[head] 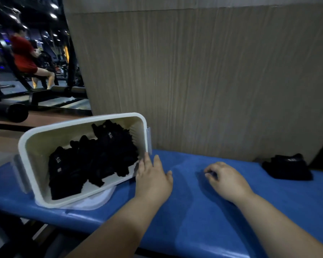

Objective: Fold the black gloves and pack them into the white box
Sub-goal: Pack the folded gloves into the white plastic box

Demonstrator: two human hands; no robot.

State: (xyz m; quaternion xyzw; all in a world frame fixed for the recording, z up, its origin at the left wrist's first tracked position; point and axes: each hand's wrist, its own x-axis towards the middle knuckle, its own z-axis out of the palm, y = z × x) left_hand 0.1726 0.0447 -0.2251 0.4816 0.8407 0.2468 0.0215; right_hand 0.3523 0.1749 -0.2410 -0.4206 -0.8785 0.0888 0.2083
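The white box (37, 144) stands tilted toward me on the blue bench (203, 211), resting on its white lid (93, 202). Several folded black gloves (93, 159) lie inside it. My left hand (153, 179) touches the box's right rim with spread fingers and holds nothing. To its right, my right hand (226, 179) rests on the bench with the fingers loosely curled and empty. A small pile of black gloves (287, 168) lies on the bench at the far right, apart from both hands.
A wood-grain panel (203, 81) rises directly behind the bench. At the left, gym machines stand beyond it, and a person in red (24, 54) sits on one. The bench's front edge runs across the bottom.
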